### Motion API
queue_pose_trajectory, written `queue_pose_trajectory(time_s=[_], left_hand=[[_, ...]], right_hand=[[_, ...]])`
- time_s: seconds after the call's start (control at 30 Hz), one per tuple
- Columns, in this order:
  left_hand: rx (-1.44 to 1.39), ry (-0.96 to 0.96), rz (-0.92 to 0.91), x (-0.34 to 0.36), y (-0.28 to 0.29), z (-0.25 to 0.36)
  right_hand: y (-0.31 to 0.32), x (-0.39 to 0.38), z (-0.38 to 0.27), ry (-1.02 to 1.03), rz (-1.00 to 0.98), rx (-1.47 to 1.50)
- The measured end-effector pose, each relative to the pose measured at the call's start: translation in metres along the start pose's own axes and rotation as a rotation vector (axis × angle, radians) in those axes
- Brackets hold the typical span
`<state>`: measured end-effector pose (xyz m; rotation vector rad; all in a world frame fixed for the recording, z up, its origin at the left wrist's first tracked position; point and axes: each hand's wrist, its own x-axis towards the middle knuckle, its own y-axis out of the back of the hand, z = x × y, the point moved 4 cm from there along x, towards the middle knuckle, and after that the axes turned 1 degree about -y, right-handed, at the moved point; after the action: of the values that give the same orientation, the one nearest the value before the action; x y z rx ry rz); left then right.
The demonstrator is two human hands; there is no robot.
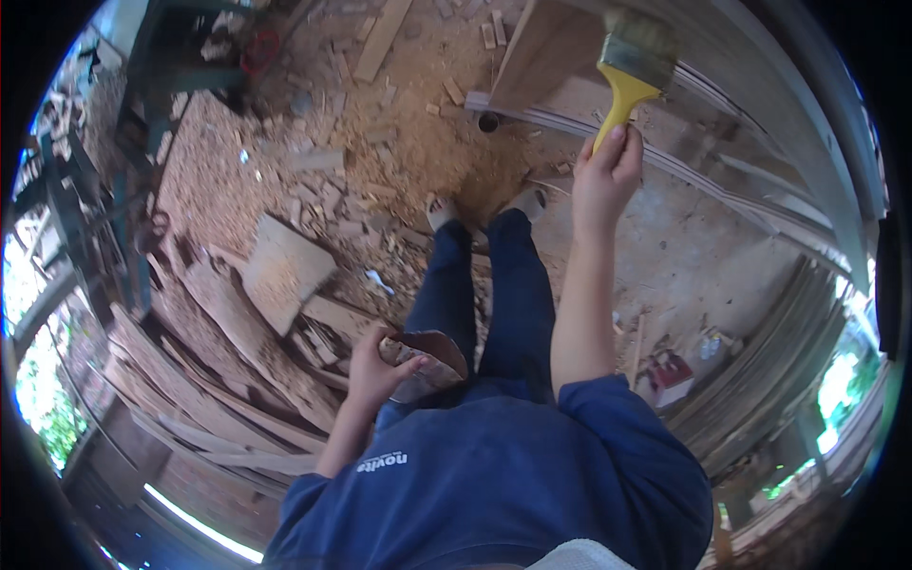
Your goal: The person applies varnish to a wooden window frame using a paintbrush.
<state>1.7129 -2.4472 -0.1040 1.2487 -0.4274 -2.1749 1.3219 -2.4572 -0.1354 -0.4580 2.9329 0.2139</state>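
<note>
My right hand [608, 173] is raised and stretched forward, its fingers wrapped round the handle of a paintbrush [627, 87]. The brush has a yellow handle, a wide metal band and bristles pointing away from me. Its bristle end overlaps a pale wooden panel [703, 28] at the far right; I cannot tell whether they touch. Close to my waist, my left hand [373, 372] grips an open-topped container [439, 357] by its rim. The container is tilted, brown inside, with a mottled, stained outside. Its contents are not plain to see.
A large wooden frame [560, 119] stands ahead and to the right. Near it a small dark can [488, 122] sits on the floor. Sawdust [418, 142] and offcuts lie around my feet. Logs and boards [256, 332] are stacked left, more planks [760, 351] right, beside a red box [671, 375].
</note>
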Motion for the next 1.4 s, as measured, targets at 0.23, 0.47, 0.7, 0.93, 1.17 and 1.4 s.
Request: queue_pose_trajectory(time_s=[0.23,0.47,0.7,0.93,1.17,1.4], left_hand=[[0.268,0.023,0.246,-0.033,0.020,-0.020],[0.032,0.241,0.325,-0.057,-0.026,-0.088],[-0.073,0.343,0.436,-0.079,-0.067,-0.122],[-0.468,0.060,-0.041,-0.067,-0.068,-0.111],[-0.424,0.190,-0.133,-0.048,-0.068,-0.126],[-0.712,0.472,-0.073,-0.048,-0.094,-0.198]], right_hand=[[-0.022,0.022,0.180,-0.078,-0.137,-0.251],[-0.028,0.007,0.286,-0.673,-0.286,-0.182],[-0.035,-0.016,0.141,-0.407,-0.261,-0.164],[-0.047,-0.020,0.096,0.000,-0.189,0.046],[-0.067,0.006,0.291,-0.290,-0.220,-0.026],[-0.086,0.045,0.456,-0.819,-0.243,-0.097]])
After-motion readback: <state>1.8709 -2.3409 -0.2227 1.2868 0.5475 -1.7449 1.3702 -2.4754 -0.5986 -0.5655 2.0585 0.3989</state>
